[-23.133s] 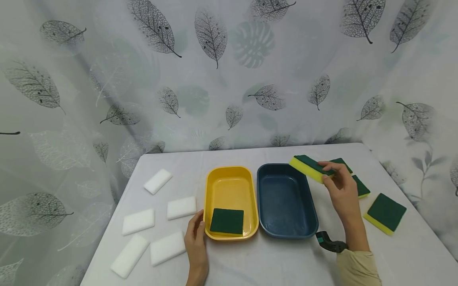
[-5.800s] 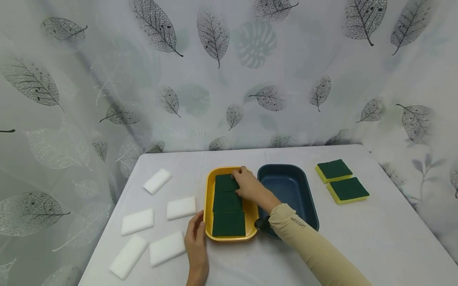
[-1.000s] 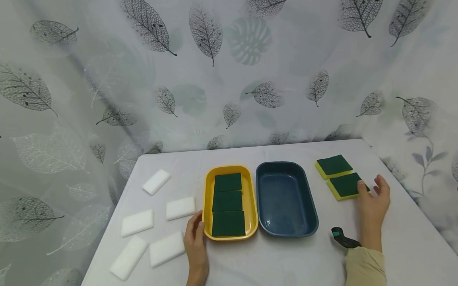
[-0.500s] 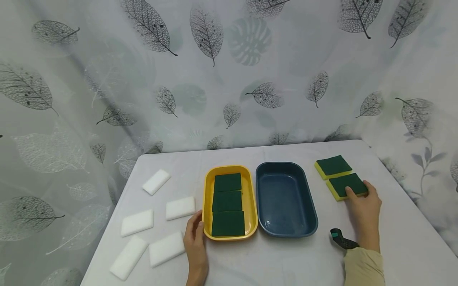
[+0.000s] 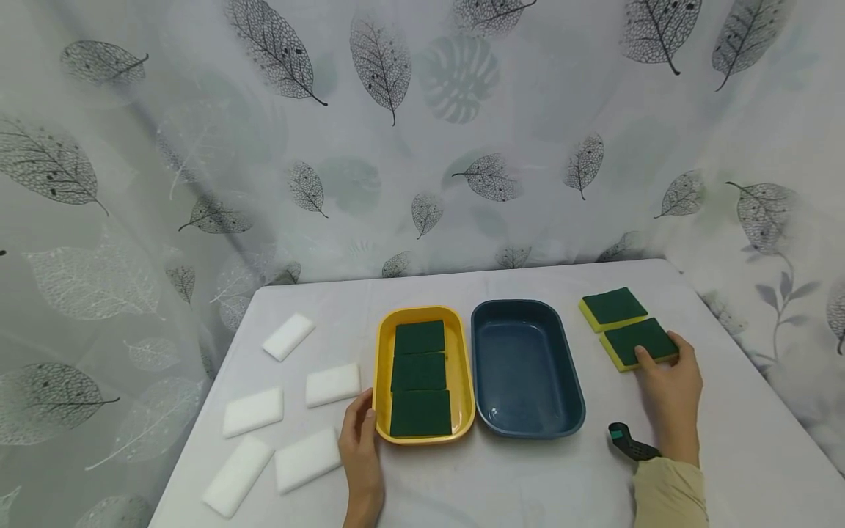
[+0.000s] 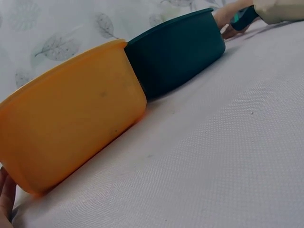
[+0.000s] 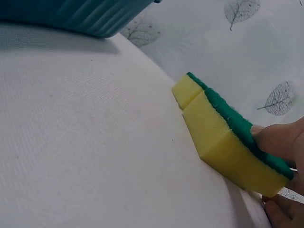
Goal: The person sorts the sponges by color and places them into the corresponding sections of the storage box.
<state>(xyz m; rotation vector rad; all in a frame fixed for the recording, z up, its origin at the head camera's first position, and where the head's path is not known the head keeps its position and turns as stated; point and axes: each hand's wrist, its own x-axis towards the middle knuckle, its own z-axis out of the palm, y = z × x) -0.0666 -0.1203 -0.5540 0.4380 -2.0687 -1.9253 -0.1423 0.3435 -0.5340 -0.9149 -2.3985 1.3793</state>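
Note:
My right hand [image 5: 675, 392] grips the nearer of two green-and-yellow scouring sponges [image 5: 639, 343] on the right of the table. In the right wrist view, the thumb [image 7: 273, 139] presses the green top of the sponge [image 7: 228, 137], while the other fingers are at its far side. The other sponge [image 5: 614, 306] lies just behind it. My left hand [image 5: 361, 447] rests relaxed fingers against the left wall of a yellow tray [image 5: 464, 411]. Inside that tray, three sponges [image 5: 419, 372] lie in a column, green side up. The left wrist view catches only part of the left fingers [image 6: 7, 197].
A dark blue tray [image 5: 528, 374] with nothing in it stands between the yellow tray and the loose sponges. Several white sponge blocks [image 5: 253, 412] lie scattered on the left of the white-covered table [image 5: 528, 484]. A leaf-patterned curtain [image 5: 561, 95] hangs behind and at the sides.
The yellow tray held one sponge at first and now holds three. In the last second, my right hand moved left onto the nearer sponge and took hold of it. My left hand stayed.

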